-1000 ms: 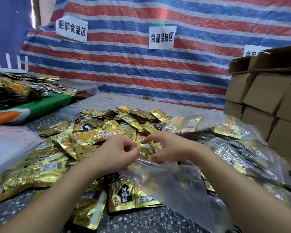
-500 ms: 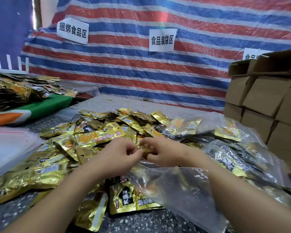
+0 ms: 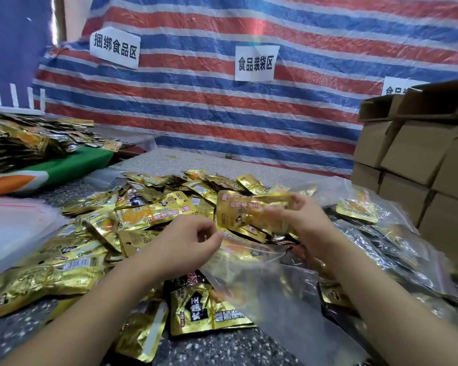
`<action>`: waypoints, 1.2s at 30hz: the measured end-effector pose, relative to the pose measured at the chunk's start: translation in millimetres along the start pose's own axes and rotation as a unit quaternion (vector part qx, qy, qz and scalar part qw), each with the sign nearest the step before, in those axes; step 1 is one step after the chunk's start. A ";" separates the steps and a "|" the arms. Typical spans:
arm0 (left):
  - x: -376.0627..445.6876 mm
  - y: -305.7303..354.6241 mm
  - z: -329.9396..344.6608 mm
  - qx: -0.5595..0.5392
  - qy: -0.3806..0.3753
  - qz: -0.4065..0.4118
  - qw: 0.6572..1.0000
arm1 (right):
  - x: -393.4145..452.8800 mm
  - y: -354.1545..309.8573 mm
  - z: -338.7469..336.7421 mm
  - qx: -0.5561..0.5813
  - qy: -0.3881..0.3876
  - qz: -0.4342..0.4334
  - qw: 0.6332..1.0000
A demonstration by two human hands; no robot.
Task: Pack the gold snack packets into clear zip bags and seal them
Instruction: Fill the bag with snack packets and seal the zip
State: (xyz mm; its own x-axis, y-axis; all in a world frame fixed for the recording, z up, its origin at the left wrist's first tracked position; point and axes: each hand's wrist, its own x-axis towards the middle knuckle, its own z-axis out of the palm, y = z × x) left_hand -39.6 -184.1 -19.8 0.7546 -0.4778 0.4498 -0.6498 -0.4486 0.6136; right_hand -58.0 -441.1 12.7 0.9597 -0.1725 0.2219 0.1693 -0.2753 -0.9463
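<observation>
a striped tarp (image 3: 222, 114) with white signs (image 3: 256, 63) hangs behind a speckled table (image 3: 222, 350). brown boxes (image 3: 418, 165) are stacked at the right. a wide pile of gold packets (image 3: 148, 215) covers the table middle, with filled zip bags (image 3: 381, 233) to its right. a clear bag (image 3: 275, 294) lies near the front, over some packets. the left hand (image 3: 185, 244) pinches the bag's top edge. the right hand (image 3: 302, 220) grips a blurred gold packet (image 3: 249, 210), raised just above the bag's mouth.
</observation>
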 end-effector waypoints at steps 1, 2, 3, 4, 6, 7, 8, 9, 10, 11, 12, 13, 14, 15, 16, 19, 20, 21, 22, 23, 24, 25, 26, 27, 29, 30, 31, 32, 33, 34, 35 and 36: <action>0.0 0.1 0.2 0.000 0.002 0.000 1.000 | -1.4 -0.9 -1.8 0.062 0.018 0.007 0.998; 0.1 0.3 0.5 0.002 0.006 0.002 1.000 | -2.8 -2.6 -3.4 0.133 0.032 0.017 0.991; 0.2 0.6 1.1 0.004 0.009 0.003 1.000 | -4.4 -5.0 -4.9 0.206 0.043 0.031 0.977; 0.3 0.9 1.5 0.006 0.012 0.005 1.000 | -5.7 -7.5 -5.9 0.275 0.050 0.044 0.959; 0.4 1.3 1.9 0.003 0.016 0.006 1.000 | -8.2 -13.3 -6.4 0.392 0.059 0.058 0.916; 0.2 1.5 1.9 -0.001 0.016 0.006 1.000 | -9.0 -16.4 -6.2 0.433 0.067 0.060 0.897; -0.2 2.1 2.1 -0.004 0.016 0.006 1.000 | -10.0 -19.3 -5.8 0.461 0.078 0.062 0.882; -0.7 2.8 2.1 -0.006 0.015 0.006 1.000 | -11.2 -21.9 -4.8 0.475 0.089 0.065 0.873; -1.1 3.7 1.9 -0.007 0.015 0.005 1.000 | -12.2 -23.9 -3.3 0.481 0.102 0.070 0.868; -1.4 4.8 1.5 -0.010 0.016 0.003 1.000 | -13.5 -25.0 -1.9 0.483 0.113 0.074 0.865; -1.5 6.0 0.9 -0.015 0.018 0.001 1.000 | -14.1 -25.5 -0.9 0.483 0.122 0.080 0.863; -1.6 6.9 0.1 -0.022 0.022 -0.002 1.000 | -14.9 -26.2 -0.1 0.484 0.127 0.087 0.861; -1.8 8.0 -0.9 -0.026 0.027 -0.004 0.999 | -15.9 -27.6 1.0 0.484 0.131 0.094 0.860; -2.0 9.0 -1.8 -0.027 0.032 -0.005 0.999 | -17.5 -29.8 2.8 0.484 0.129 0.099 0.860; -2.2 9.9 -2.5 -0.030 0.035 -0.007 0.999 | -18.8 -32.1 4.8 0.483 0.125 0.103 0.860; -3.1 13.0 -2.9 -0.040 0.029 -0.013 0.999 | -22.1 -40.7 11.4 0.460 0.106 0.115 0.874; -3.3 13.8 -2.7 -0.036 0.027 -0.013 0.999 | -22.7 -43.7 13.8 0.442 0.100 0.115 0.884; -3.6 14.3 -2.5 -0.032 0.027 -0.013 0.999 | -23.6 -46.6 16.1 0.424 0.093 0.113 0.894; -3.7 14.7 -2.6 -0.033 0.028 -0.014 0.999 | -24.4 -49.2 18.5 0.408 0.087 0.110 0.902; -4.0 15.0 -2.4 -0.039 0.030 -0.016 0.999 | -25.3 -51.4 20.6 0.391 0.080 0.106 0.911; -4.0 15.0 -2.1 -0.048 0.033 -0.018 0.998 | -26.0 -52.7 22.2 0.375 0.072 0.100 0.919; -3.9 14.7 -1.8 -0.057 0.037 -0.020 0.998 | -26.9 -53.6 23.6 0.362 0.064 0.095 0.925; -3.8 14.5 -1.3 -0.063 0.040 -0.020 0.997 | -27.5 -53.5 24.4 0.355 0.056 0.091 0.929; -3.7 14.7 -1.0 -0.067 0.041 -0.020 0.997 | -28.6 -53.5 24.7 0.353 0.045 0.086 0.931; -3.8 15.1 -0.8 -0.072 0.042 -0.018 0.996 | -30.1 -53.7 23.7 0.363 0.011 0.068 0.929; -3.9 15.5 -0.8 -0.073 0.042 -0.018 0.996 | -30.8 -53.6 22.6 0.372 -0.006 0.053 0.927; -4.1 15.9 -0.9 -0.075 0.043 -0.018 0.996 | -31.4 -53.9 22.2 0.379 -0.021 0.036 0.925; -4.4 16.3 -0.9 -0.078 0.042 -0.018 0.996 | -31.9 -53.6 22.1 0.375 -0.033 0.015 0.926; -4.7 16.7 -1.0 -0.080 0.042 -0.017 0.996 | -31.8 -53.0 22.6 0.358 -0.042 -0.005 0.933; -5.0 17.0 -1.2 -0.081 0.043 -0.016 0.996 | -31.4 -51.9 22.6 0.328 -0.047 -0.027 0.943; -4.6 17.1 -1.3 -0.083 0.046 -0.015 0.995 | -31.0 -50.7 22.7 0.289 -0.050 -0.048 0.955; -4.0 16.9 -1.6 -0.087 0.050 -0.015 0.995 | -30.6 -49.3 22.0 0.241 -0.055 -0.066 0.967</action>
State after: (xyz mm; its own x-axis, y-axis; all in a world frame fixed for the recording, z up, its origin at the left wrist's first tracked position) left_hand -53.5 -188.5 -10.2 0.7844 -0.3844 0.4867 -0.6077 -0.3197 0.7270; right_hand -90.7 -401.4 47.4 0.9365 -0.0565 0.3461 0.3504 0.1899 -0.9171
